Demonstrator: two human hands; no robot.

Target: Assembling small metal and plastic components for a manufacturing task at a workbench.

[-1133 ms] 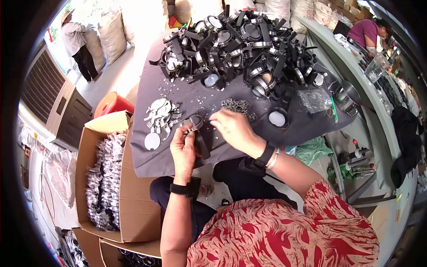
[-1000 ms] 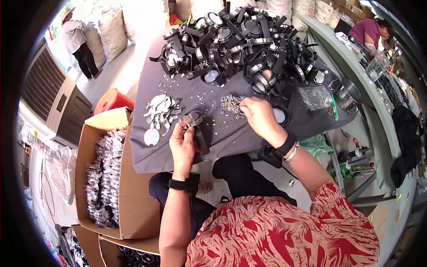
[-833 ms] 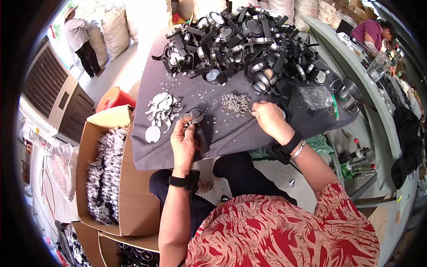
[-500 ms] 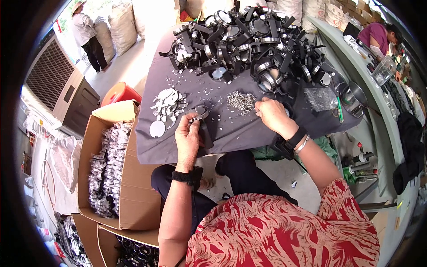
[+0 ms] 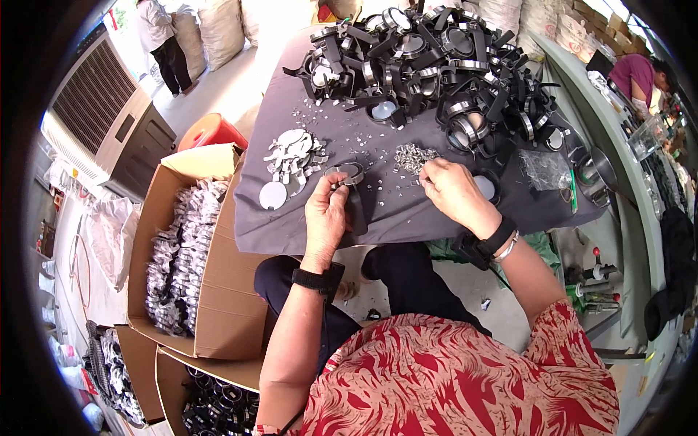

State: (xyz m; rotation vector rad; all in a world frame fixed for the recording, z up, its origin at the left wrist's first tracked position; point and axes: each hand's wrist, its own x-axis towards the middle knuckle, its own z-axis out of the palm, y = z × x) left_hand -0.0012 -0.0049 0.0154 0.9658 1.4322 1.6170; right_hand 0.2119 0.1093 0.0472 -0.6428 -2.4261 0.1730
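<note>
Centrally, one left hand [image 5: 325,216] pinching one ringed strap [image 5: 352,190], one right hand [image 5: 452,191], fingers pressed into one screw pile [image 5: 413,156].

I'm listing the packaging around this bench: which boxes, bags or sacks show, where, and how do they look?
Open brown cardboard box, left of the table, full of silvery parts.
Second brown cardboard box, below it, holding black parts.
Clear plastic bag, on the grey cloth right of the right hand.
Pale sacks, standing at the far floor.

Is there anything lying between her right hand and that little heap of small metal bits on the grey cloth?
Nothing visible: the right hand has its fingertips at the edge of the heap of metal bits.
</note>
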